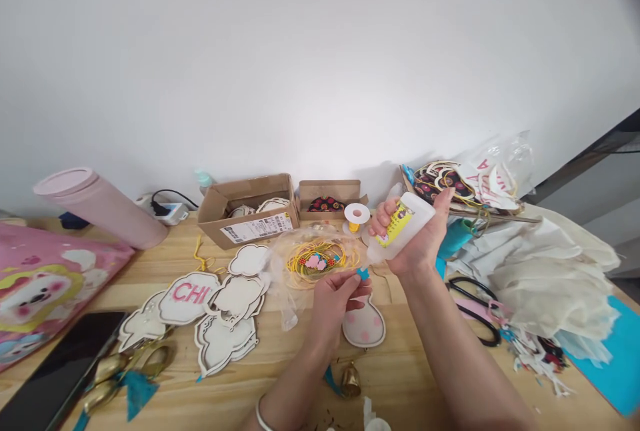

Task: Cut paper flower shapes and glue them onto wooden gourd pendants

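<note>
Between the fingertips of my left hand (333, 301) is a small blue cut-out piece (363, 274), pinched closed. My right hand (425, 241) is wrapped around a translucent white squeeze bottle (415, 224) with a yellow label. The bottle is tilted, its lower end close above the blue piece; whether they touch I cannot tell. Below my left hand lies a white gourd-shaped piece (365, 327) with pink dots, its top partly covered by my fingers. A small brass bell (351, 379) with a blue ribbon rests nearer to me.
Behind my hands are a yellow cord bundle (320, 259), a white spool (357, 213) and an open cardboard box (250, 227). White plaques (227, 341), a phone (60, 364) and a pink tumbler (107, 207) lie left. Black-handled scissors (473, 291) and pale fabric (540, 264) are right.
</note>
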The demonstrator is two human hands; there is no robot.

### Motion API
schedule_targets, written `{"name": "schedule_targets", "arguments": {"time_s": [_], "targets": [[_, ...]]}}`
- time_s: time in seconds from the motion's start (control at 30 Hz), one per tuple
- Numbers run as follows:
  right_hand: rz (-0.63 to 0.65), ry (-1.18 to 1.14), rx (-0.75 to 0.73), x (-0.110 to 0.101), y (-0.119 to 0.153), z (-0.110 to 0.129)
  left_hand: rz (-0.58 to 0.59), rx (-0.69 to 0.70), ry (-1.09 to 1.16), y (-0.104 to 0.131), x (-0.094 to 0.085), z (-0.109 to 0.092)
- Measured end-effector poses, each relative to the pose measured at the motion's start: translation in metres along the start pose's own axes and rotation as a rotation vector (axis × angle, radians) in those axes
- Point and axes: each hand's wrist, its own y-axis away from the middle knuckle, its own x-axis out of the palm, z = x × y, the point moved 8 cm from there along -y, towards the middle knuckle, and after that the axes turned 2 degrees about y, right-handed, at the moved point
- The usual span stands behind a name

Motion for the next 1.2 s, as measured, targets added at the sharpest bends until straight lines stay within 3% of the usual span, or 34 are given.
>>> {"name": "schedule_targets", "arguments": {"time_s": [0.2,0.37,1.2], "targets": [[-0.018,-0.097,0.023,-0.010,0.006,-0.002,0.037,-0.050,0.007,-0.001,-0.003,0.008],[0.011,-0.182,-0.050,-0.005,0.009,0.009,0.070,-0.107,0.047,0.006,0.001,0.010],[0.128,-0.079,-0.062,0.013,0.016,0.003,0.078,-0.053,0.137,0.012,-0.006,-0.001]]}}
